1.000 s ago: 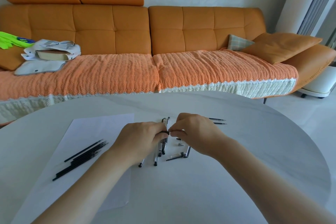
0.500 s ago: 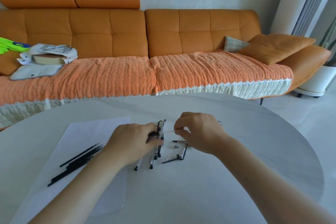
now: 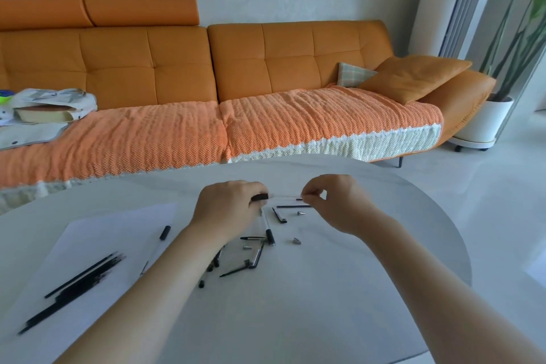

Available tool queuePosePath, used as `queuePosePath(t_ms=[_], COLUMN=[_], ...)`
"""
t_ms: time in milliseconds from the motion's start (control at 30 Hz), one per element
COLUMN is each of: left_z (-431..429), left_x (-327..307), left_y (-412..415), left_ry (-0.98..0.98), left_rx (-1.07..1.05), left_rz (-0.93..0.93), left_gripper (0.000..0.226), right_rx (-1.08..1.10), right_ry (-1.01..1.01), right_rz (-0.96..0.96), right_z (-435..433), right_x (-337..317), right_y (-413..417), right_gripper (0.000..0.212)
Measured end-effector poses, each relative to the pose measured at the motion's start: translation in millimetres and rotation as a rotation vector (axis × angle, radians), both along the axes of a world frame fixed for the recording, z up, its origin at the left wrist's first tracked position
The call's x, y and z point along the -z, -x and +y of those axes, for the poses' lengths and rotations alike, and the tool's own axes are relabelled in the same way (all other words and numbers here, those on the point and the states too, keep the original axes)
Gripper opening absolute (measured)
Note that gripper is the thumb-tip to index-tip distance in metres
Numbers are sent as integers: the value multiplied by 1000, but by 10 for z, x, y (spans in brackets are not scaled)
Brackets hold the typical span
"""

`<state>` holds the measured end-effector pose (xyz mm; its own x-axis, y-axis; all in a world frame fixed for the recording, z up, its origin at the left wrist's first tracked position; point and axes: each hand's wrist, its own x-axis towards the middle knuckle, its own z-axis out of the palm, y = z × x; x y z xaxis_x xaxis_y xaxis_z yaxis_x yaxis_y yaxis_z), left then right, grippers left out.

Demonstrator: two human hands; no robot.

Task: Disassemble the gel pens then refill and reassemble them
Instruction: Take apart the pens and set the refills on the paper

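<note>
Above a round white table [image 3: 354, 289], a person's left hand [image 3: 227, 207] grips the black end of a gel pen [image 3: 261, 197] with curled fingers. At its 3 o'clock, the right hand [image 3: 336, 204] pinches the far end of the pale refill [image 3: 283, 195] stretched between them. Loose pen parts [image 3: 267, 233] lie at 6 o'clock below the hands. Black refills [image 3: 79, 281] rest on paper [image 3: 112, 233] at 8 o'clock.

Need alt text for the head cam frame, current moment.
Two bare hands hold a gel pen over a white table, the left hand gripping its black end and the right hand pinching the other. Loose pen parts lie below them, black refills on a paper sheet at left, an orange sofa behind.
</note>
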<state>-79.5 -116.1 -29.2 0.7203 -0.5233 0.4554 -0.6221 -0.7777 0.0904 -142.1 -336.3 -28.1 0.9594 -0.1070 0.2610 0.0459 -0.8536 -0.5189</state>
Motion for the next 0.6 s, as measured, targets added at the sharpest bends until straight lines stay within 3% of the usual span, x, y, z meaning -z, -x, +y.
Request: queuePosePath(t_ms=[300,433,600], left_z=[-391,-561,-629], left_x=[237,299,364], left_y=[-254,-242,-218], left_ry=[-112,-25,77], left_rx=[13,50,6], left_rz=[27,60,162], left_gripper=[21,23,20], right_rx=[87,-9,-4], right_ry=[160,327,334], right_rz=[19,84,125], right_z=[-385,-259,-270], right_x=[93,157,197], right_y=[-70,-179,-256], right_gripper=[21,24,21])
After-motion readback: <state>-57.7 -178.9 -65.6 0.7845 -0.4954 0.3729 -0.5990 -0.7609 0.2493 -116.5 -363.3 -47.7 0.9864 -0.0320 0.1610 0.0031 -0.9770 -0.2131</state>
